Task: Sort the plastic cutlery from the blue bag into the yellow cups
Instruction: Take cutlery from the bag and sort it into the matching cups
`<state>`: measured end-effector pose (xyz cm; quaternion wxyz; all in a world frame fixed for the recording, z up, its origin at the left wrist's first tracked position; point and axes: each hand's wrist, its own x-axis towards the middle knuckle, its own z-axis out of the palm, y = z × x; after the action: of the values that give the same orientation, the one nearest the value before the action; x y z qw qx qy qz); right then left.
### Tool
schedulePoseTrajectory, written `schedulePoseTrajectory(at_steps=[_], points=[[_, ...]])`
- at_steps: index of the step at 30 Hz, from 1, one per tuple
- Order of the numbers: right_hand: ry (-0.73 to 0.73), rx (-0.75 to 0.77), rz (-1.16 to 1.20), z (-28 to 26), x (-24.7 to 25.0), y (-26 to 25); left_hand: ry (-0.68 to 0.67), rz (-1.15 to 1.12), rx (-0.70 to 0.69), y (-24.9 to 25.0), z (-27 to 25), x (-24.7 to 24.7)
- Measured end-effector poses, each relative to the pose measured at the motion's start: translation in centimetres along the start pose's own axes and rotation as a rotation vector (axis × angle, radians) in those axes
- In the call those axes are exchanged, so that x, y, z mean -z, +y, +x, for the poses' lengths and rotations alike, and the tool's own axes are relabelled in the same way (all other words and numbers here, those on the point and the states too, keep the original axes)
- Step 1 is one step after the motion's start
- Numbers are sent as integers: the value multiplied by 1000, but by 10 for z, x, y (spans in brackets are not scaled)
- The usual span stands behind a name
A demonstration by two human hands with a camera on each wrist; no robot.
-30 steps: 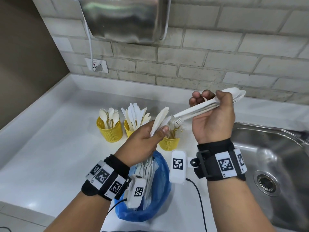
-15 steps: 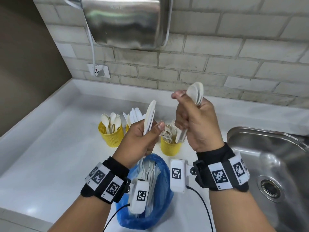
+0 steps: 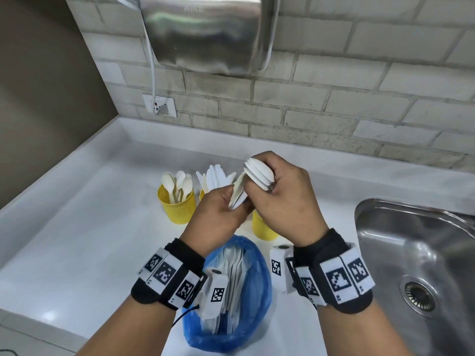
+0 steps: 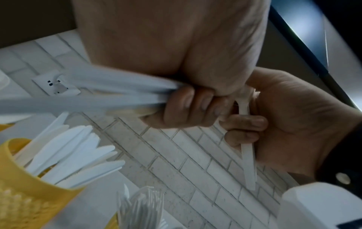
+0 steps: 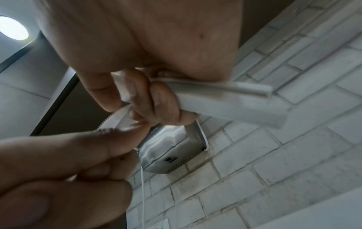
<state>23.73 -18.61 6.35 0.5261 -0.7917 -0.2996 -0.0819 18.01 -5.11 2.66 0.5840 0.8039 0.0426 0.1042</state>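
Fingers (image 3: 276, 195) of both hands clutch white cutlery (image 3: 258, 173) above cups (image 3: 177, 205)

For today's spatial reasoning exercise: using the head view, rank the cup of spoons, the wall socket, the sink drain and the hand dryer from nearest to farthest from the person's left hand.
From the left hand:
1. Cup of spoons, just to its left on the counter.
2. Wall socket, up on the wall behind and left.
3. Sink drain, far right, and hand dryer, high on the wall: too close to call.
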Motion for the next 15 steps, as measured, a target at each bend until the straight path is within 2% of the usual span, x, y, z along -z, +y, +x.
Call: schedulePoseTrajectory(at_steps=[3,9,15], points=[[39,11,-19,4,-5,1,-30,49,-15,1,3,2],[20,67,-75,10,-15,7,-12,86,-59,-4,1,10],[192,73,-24,17,-6,4,-83,3,-55,-14,-2,24]])
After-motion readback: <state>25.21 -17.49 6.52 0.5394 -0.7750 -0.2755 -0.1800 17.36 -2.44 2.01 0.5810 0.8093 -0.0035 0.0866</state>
